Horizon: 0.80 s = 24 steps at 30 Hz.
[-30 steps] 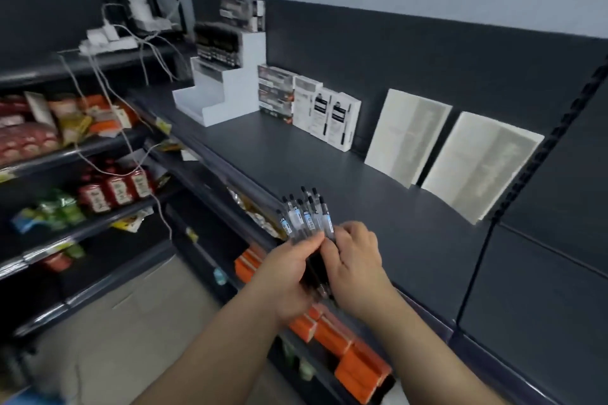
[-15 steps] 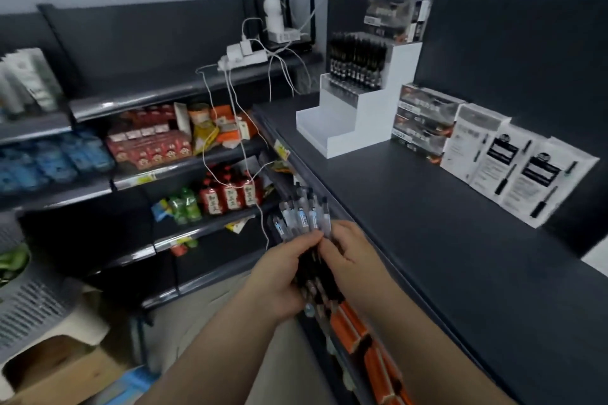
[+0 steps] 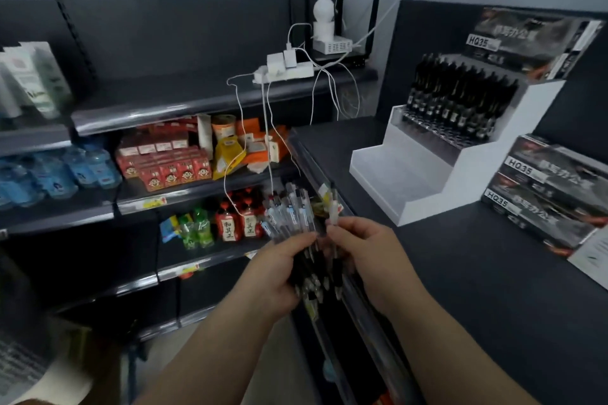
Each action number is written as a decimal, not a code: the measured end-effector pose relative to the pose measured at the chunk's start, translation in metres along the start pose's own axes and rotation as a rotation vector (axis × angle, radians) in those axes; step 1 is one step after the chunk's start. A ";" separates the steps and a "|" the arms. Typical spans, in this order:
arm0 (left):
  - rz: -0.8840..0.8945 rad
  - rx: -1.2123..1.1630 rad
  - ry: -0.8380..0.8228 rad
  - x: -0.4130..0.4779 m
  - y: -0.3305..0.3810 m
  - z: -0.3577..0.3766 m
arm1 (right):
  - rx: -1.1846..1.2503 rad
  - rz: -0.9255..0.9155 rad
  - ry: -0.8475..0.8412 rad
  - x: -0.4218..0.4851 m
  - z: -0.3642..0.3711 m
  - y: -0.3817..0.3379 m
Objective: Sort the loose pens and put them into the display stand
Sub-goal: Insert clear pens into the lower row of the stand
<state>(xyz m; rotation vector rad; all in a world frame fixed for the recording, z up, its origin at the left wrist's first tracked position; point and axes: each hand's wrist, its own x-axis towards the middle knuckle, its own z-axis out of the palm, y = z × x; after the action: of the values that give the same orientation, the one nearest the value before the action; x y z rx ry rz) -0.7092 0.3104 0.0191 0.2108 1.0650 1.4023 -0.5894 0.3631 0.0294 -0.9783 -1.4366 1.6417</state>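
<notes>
The head has turned further left since a moment ago, so the display stand now sits at the upper right. The right grip (image 3: 368,256), which was pressed against the bundle, has drawn slightly away from it.

The dark shelf (image 3: 477,279) runs along the right and carries the white stepped display stand (image 3: 394,171). The top tier of the stand is packed with upright black pens (image 3: 457,92) and its two lower steps are bare. A grey box marked HQ35 (image 3: 533,39) rests on top of the stand, and a stack of like boxes (image 3: 543,194) lies just beside it on the right.

Both grips are held in front of the shelf edge, well apart from the stand. The left grip (image 3: 276,270) is curled round the bundle of loose pens (image 3: 289,210), which fan upward with their clear ends up and their tips pointing down. The right grip pinches a single pen (image 3: 334,210) between thumb and fingers. That pen stands upright, just beside the bundle. Whether it touches the others is blurred.
</notes>
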 end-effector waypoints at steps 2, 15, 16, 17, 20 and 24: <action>-0.031 0.034 -0.036 0.029 0.025 -0.009 | -0.004 0.007 0.069 0.030 0.009 -0.006; -0.097 0.205 -0.170 0.180 0.117 0.010 | -0.032 -0.014 0.517 0.147 -0.005 -0.025; -0.099 0.208 -0.178 0.189 0.117 0.016 | -0.027 -0.021 0.528 0.153 -0.012 -0.025; -0.096 0.217 -0.183 0.197 0.117 0.022 | -0.026 -0.025 0.531 0.158 -0.018 -0.025; -0.098 0.248 -0.196 0.210 0.120 0.046 | -0.038 -0.015 0.519 0.173 -0.039 -0.028; -0.053 0.315 -0.207 0.226 0.122 0.065 | -0.061 -0.082 0.563 0.190 -0.057 -0.034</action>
<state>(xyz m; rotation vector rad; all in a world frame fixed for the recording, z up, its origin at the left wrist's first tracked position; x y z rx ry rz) -0.7893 0.5629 0.0317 0.5415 1.1049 1.1334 -0.6203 0.5612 0.0436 -1.2725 -1.1242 1.1388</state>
